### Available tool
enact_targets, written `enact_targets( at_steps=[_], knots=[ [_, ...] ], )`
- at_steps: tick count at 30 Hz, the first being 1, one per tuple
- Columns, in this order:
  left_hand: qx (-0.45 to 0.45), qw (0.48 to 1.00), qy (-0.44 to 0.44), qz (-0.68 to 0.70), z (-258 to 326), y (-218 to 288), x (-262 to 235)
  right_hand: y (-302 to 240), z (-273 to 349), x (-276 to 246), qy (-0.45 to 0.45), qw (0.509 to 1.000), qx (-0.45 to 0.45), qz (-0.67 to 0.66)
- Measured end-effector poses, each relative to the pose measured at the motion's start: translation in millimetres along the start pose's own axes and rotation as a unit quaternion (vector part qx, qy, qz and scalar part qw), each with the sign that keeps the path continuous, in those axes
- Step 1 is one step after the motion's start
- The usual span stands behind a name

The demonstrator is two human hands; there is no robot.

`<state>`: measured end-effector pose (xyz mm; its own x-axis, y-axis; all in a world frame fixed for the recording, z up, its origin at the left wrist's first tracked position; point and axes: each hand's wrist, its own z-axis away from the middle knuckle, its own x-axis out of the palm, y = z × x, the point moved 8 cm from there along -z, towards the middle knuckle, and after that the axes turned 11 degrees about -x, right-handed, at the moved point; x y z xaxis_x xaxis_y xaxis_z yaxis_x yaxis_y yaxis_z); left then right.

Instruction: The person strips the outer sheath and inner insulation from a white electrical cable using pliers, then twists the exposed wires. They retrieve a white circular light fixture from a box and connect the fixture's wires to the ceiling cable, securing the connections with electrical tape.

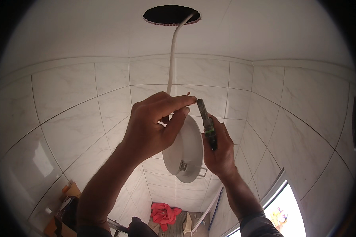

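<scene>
White marbled wall tiles point(67, 114) curved around the whole view, meeting a plain white ceiling point(87, 35) above. Low on the left, past the left forearm, sat a cluttered heap of orange and dark things point(65, 205), too blurred to tell apart. Near the upper middle a round dark hole point(162, 14) was cut in the ceiling, and a white cable point(171, 59) hung out of it down toward the hands. The left hand point(150, 126) was raised with thumb and forefinger pressed together, pinching the cable's bared end at its fingertips. Just behind and below that hand hung a round white light fitting point(190, 150), tilted on edge, with a metal spring clip point(182, 166) showing near its lower rim. Far below it lay a red cloth point(164, 213) on the floor. To the right, the right hand point(219, 150) was closed around a dark slim tool point(207, 122), whose tip pointed up to the pinched wire end, touching or nearly touching it. At the lower right a bright window point(283, 215) showed
</scene>
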<state>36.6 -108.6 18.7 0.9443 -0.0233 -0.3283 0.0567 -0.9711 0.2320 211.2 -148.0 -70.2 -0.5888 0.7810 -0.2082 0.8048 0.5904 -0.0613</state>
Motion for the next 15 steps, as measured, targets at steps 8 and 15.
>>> enact_targets(
  at_steps=[8,15],
  knots=[
    [-0.057,0.991,-0.03,0.12,0.1,-20.3,-5.4,17.5,9.6,15.8,-0.156,0.908,0.182,-0.345],
    [-0.161,0.959,-0.136,0.189,0.1,-28.2,7.9,16.1,21.9,39.3,-0.322,0.557,0.178,-0.744]
  ],
)
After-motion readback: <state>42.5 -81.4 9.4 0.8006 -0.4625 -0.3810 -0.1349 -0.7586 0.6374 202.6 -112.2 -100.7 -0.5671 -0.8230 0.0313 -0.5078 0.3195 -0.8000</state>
